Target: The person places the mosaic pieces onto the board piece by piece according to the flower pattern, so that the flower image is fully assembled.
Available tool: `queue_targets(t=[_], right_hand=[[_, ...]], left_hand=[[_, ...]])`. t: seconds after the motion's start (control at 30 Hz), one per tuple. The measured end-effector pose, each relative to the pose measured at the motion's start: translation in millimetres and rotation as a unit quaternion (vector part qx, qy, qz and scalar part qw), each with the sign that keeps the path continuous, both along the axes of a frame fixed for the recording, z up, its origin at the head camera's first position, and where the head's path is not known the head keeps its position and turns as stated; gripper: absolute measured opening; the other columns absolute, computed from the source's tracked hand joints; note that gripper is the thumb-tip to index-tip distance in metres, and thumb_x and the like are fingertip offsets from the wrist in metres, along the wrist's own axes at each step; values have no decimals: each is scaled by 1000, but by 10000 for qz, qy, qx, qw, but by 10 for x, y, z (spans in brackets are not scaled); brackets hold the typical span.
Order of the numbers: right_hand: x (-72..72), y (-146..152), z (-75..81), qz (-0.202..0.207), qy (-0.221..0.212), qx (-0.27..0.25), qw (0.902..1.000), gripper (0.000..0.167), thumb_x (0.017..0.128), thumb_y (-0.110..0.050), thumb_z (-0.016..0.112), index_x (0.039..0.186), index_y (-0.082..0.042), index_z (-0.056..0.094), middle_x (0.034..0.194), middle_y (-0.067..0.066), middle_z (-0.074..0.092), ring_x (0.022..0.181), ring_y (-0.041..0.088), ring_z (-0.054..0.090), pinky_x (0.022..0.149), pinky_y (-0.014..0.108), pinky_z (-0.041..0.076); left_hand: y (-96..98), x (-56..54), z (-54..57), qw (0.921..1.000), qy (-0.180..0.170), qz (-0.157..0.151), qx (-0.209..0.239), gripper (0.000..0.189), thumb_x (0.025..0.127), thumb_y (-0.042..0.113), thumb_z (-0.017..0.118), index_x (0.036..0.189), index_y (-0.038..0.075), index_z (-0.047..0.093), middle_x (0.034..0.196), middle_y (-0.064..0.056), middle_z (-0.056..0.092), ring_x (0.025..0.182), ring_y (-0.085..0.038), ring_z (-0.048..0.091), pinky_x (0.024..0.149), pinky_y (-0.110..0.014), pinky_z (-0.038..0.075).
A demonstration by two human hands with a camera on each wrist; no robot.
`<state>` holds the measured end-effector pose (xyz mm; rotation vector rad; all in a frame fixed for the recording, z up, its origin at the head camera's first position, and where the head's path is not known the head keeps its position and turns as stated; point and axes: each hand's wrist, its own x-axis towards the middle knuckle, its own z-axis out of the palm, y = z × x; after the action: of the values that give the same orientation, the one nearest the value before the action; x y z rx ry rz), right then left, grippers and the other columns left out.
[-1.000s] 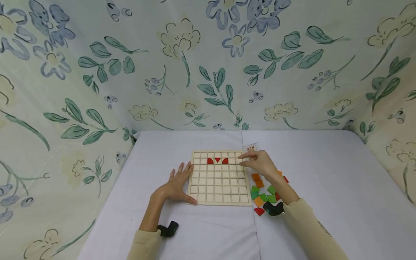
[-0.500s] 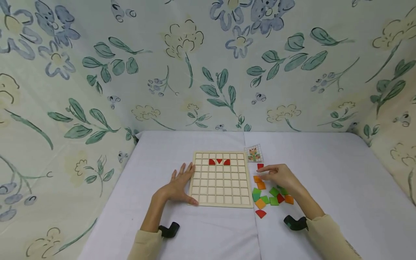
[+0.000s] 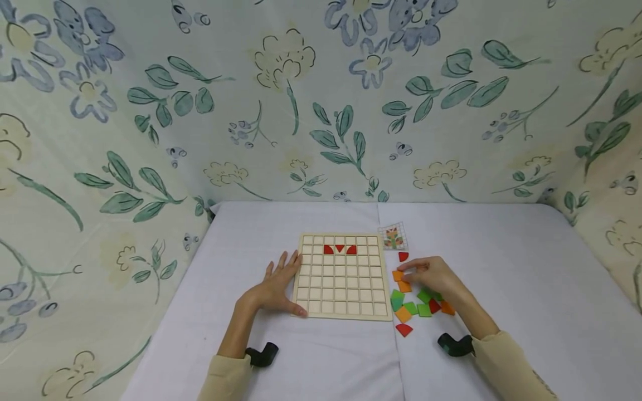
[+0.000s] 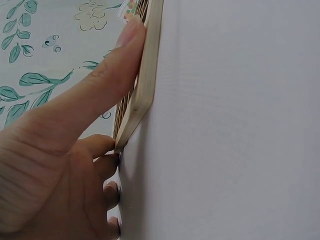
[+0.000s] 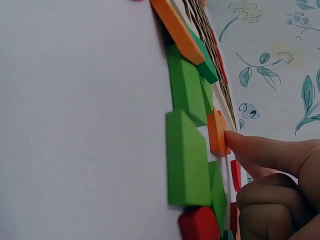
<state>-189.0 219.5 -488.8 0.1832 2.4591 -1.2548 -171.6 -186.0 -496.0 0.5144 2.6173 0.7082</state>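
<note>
My left hand (image 3: 273, 288) lies along the left side of a wooden grid board (image 3: 345, 319), fingers spread, with the thumb at the near left corner. The left wrist view shows its thumb (image 4: 107, 75) along the board's edge. Three red pieces (image 3: 340, 249) sit in the second row from the far side. To the right of the board, my right hand (image 3: 433, 275) pinches an orange tile (image 3: 398, 275) between thumb and index finger. In the right wrist view the thumb touches an orange tile (image 5: 216, 132); the index fingertip is mostly hidden.
A small pattern card (image 3: 393, 237) lies beside the board's far right corner. A red quarter-round piece (image 3: 403, 257) is just below it. Green tiles (image 3: 424, 310), orange and red ones lie loosely together nearer me. White cloth (image 3: 331, 356) covers the table; floral fabric (image 3: 321, 111) hangs behind.
My right hand has moved from the board's far right side, near the card, down to the orange tiles. The red quarter-round piece below the card has come into view. My left hand has stayed put.
</note>
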Motion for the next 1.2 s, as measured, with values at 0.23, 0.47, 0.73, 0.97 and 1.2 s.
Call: queue_targets(t=[0.23, 0.47, 0.73, 0.97, 1.2], right_hand=[[-39, -11, -32, -87, -66, -84, 9999, 33, 94, -24, 76, 123, -10, 76, 67, 1, 42, 78, 22, 44, 69, 33, 31], [-65, -12, -42, -234, -6, -144, 9996, 37, 91, -25, 79, 124, -10, 75, 71, 1, 42, 87, 24, 44, 73, 35, 31], [-81, 87, -76, -299, -87, -75, 9995, 44, 89, -27, 81, 129, -12, 73, 97, 9, 58, 108, 30, 47, 77, 34, 35], [-73, 134, -85, -313, -138, -192, 9992, 48, 88, -29, 82, 131, -11, 71, 116, 16, 67, 112, 32, 52, 84, 34, 41], [-58, 155, -45, -318, -182, -16, 9993, 45, 87, -27, 83, 129, -13, 72, 108, 12, 64, 100, 27, 52, 72, 28, 40]], left_hand=[[4, 6, 15, 10000, -39, -23, -2, 142, 67, 52, 95, 167, 10, 3, 176, -8, -5, 162, -33, -16, 130, -62, -9], [-2, 5, 12, 10000, -10, -32, -18, 141, 68, 52, 94, 167, 10, 3, 176, -8, -6, 162, -33, -17, 130, -62, -9], [25, -5, 23, 10000, 16, -46, 42, 141, 68, 51, 94, 167, 10, 3, 176, -8, -6, 162, -34, -16, 130, -62, -10], [31, -5, 6, 10000, -2, -6, -21, 141, 68, 50, 95, 167, 10, 3, 176, -7, -6, 162, -33, -15, 130, -61, -8], [15, 11, 3, 10000, 18, 11, -6, 141, 67, 50, 95, 167, 10, 3, 176, -7, -5, 162, -33, -15, 130, -61, -8]])
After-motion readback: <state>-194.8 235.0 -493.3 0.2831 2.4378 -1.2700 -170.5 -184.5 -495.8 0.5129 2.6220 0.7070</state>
